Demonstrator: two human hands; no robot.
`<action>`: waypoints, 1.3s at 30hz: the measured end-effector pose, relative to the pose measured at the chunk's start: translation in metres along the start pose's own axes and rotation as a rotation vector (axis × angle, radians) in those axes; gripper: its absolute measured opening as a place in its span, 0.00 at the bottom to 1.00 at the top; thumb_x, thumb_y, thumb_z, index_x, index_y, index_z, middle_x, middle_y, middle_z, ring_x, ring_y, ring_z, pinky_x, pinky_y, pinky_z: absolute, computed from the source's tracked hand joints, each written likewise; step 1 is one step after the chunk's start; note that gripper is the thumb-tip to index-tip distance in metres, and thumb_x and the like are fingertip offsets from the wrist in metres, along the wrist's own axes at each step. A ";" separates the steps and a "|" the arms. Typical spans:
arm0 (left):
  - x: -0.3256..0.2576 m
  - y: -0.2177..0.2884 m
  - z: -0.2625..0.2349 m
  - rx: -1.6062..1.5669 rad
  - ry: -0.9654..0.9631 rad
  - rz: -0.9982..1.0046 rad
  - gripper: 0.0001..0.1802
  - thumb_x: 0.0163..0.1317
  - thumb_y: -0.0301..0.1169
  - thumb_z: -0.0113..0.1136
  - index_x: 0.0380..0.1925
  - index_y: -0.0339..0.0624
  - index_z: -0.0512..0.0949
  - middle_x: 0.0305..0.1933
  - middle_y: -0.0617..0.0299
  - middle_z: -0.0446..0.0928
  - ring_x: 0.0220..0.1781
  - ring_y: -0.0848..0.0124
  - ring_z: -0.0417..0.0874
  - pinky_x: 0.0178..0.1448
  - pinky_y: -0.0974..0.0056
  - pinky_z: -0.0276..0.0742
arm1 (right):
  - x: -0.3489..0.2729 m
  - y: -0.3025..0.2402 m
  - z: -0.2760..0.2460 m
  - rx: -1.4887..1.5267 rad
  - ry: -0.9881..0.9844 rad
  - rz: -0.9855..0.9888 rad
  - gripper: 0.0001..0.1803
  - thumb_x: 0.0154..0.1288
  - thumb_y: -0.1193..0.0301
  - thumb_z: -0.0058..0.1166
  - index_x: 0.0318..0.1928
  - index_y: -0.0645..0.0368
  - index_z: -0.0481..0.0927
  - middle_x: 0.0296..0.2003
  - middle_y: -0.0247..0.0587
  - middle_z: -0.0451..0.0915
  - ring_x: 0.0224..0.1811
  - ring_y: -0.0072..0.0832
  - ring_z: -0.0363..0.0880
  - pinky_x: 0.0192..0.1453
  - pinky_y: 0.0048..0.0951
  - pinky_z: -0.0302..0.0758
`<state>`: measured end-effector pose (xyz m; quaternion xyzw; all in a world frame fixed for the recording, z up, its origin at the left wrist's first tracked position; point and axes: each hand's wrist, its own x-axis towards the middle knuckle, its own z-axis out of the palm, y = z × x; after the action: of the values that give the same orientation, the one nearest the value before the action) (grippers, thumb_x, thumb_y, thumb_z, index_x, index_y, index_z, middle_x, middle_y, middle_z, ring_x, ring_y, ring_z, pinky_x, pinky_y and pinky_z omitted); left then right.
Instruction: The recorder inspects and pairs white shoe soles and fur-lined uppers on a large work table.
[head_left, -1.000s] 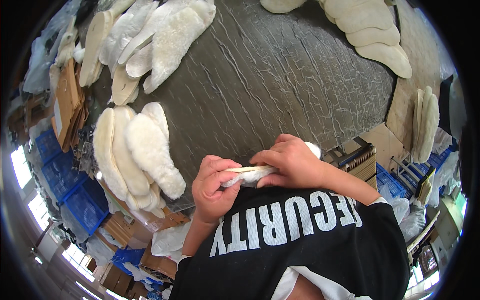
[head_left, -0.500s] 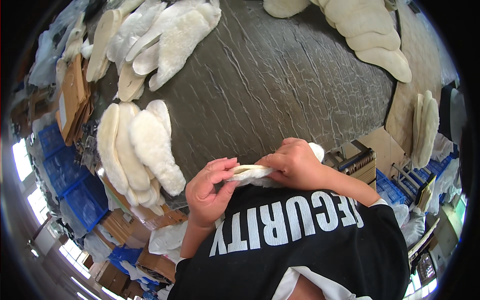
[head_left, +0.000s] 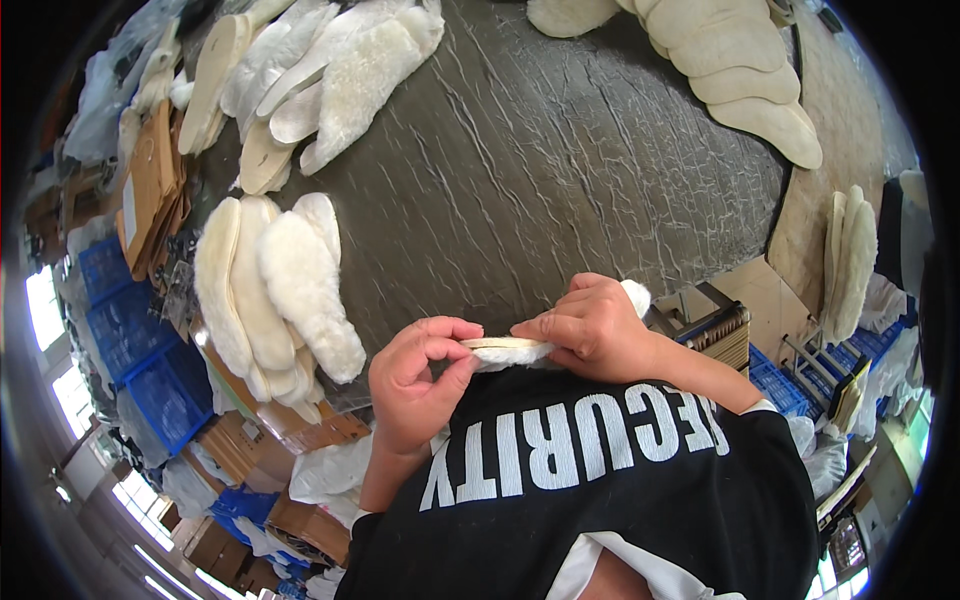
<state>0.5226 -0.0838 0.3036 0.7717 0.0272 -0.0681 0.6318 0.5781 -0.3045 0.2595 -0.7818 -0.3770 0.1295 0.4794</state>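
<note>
Centre stage, a white fleecy insole (head_left: 508, 353), held edge-on just in front of the black shirt (head_left: 610, 470), by the near edge of the dark bench (head_left: 540, 180). Its cream rim faces up, the fluff hangs below. The left hand (head_left: 415, 375) has its grip clamped on one end, fingers above, thumb beneath. The right hand (head_left: 597, 328) is clamped on it too, further along, white fleece peeping out past the knuckles. Over to the left, a bundle of fleecy insoles (head_left: 300, 270) lies at the bench's edge; beyond it, a second heap (head_left: 365, 90). Top right, there's a fanned row of cream insoles (head_left: 745, 65), overlapping. Lower left, blue crates (head_left: 165, 395) near brown cardboard (head_left: 150, 195).
</note>
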 end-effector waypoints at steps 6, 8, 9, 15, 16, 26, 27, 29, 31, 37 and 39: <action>0.001 0.013 0.006 0.100 -0.004 0.019 0.06 0.47 0.15 0.64 0.25 0.33 0.77 0.37 0.53 0.80 0.38 0.68 0.80 0.44 0.66 0.76 | 0.004 -0.006 -0.005 0.075 0.011 -0.011 0.19 0.41 0.70 0.66 0.40 0.53 0.82 0.21 0.32 0.80 0.25 0.29 0.80 0.33 0.32 0.70; 0.001 0.015 0.009 0.150 -0.009 0.050 0.07 0.47 0.16 0.65 0.25 0.34 0.77 0.37 0.53 0.80 0.38 0.68 0.80 0.45 0.65 0.76 | 0.008 -0.010 -0.006 0.096 -0.002 -0.029 0.20 0.40 0.71 0.66 0.40 0.54 0.81 0.22 0.33 0.80 0.26 0.31 0.80 0.34 0.33 0.71; 0.004 0.013 0.011 0.196 -0.045 0.185 0.08 0.47 0.17 0.67 0.27 0.35 0.77 0.37 0.53 0.80 0.38 0.68 0.80 0.46 0.64 0.76 | 0.010 -0.011 -0.007 0.115 -0.014 -0.042 0.21 0.39 0.71 0.67 0.41 0.55 0.81 0.23 0.35 0.80 0.27 0.33 0.80 0.35 0.34 0.73; -0.004 0.021 0.023 -0.191 0.121 0.248 0.23 0.46 0.26 0.73 0.43 0.39 0.74 0.39 0.54 0.79 0.42 0.60 0.79 0.48 0.59 0.76 | 0.006 -0.014 -0.014 0.203 0.179 -0.159 0.25 0.39 0.82 0.60 0.45 0.60 0.80 0.31 0.40 0.83 0.32 0.37 0.82 0.37 0.34 0.76; -0.001 0.023 0.018 -0.062 0.088 0.348 0.21 0.46 0.26 0.73 0.40 0.39 0.75 0.40 0.54 0.78 0.42 0.60 0.79 0.48 0.59 0.75 | 0.004 -0.015 -0.019 0.206 0.167 -0.161 0.23 0.41 0.83 0.60 0.44 0.61 0.80 0.35 0.42 0.84 0.35 0.36 0.84 0.39 0.33 0.78; 0.006 0.051 0.023 0.339 0.074 0.595 0.12 0.44 0.22 0.70 0.29 0.41 0.77 0.35 0.60 0.76 0.34 0.63 0.74 0.38 0.61 0.71 | 0.000 -0.025 -0.017 0.226 0.322 -0.238 0.16 0.47 0.82 0.61 0.41 0.63 0.79 0.38 0.45 0.84 0.35 0.34 0.85 0.38 0.30 0.80; 0.005 0.051 0.024 0.340 0.074 0.599 0.12 0.44 0.22 0.70 0.29 0.41 0.77 0.35 0.60 0.76 0.34 0.63 0.74 0.38 0.61 0.71 | -0.001 -0.026 -0.018 0.213 0.315 -0.202 0.19 0.44 0.83 0.60 0.42 0.61 0.80 0.35 0.43 0.84 0.32 0.34 0.84 0.35 0.31 0.79; 0.004 0.051 0.027 0.488 0.105 0.663 0.11 0.44 0.21 0.68 0.29 0.42 0.77 0.36 0.61 0.76 0.33 0.63 0.73 0.37 0.61 0.69 | -0.003 -0.029 -0.020 0.198 0.311 -0.168 0.23 0.41 0.85 0.59 0.43 0.60 0.80 0.32 0.41 0.83 0.29 0.34 0.83 0.33 0.31 0.78; 0.004 0.052 0.033 0.565 0.111 0.715 0.11 0.45 0.21 0.67 0.29 0.42 0.77 0.36 0.61 0.76 0.33 0.63 0.74 0.38 0.61 0.69 | -0.005 -0.033 -0.020 0.207 0.330 -0.032 0.21 0.43 0.83 0.60 0.43 0.60 0.81 0.30 0.42 0.83 0.27 0.33 0.82 0.30 0.28 0.77; 0.006 0.058 0.040 0.456 0.127 0.667 0.07 0.51 0.20 0.64 0.28 0.40 0.76 0.33 0.59 0.79 0.30 0.64 0.78 0.37 0.61 0.71 | -0.007 -0.040 -0.019 0.239 0.336 0.017 0.20 0.45 0.82 0.60 0.43 0.60 0.81 0.29 0.42 0.82 0.26 0.34 0.82 0.29 0.28 0.76; 0.004 0.059 0.041 0.343 0.166 0.557 0.07 0.53 0.18 0.63 0.28 0.36 0.73 0.30 0.55 0.78 0.30 0.64 0.77 0.34 0.65 0.72 | -0.008 -0.038 -0.018 0.237 0.327 0.002 0.19 0.46 0.82 0.60 0.43 0.60 0.81 0.29 0.42 0.82 0.27 0.34 0.82 0.30 0.28 0.76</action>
<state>0.5316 -0.1357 0.3529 0.8474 -0.1452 0.1665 0.4828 0.5651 -0.3127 0.2998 -0.7307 -0.2756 0.0447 0.6230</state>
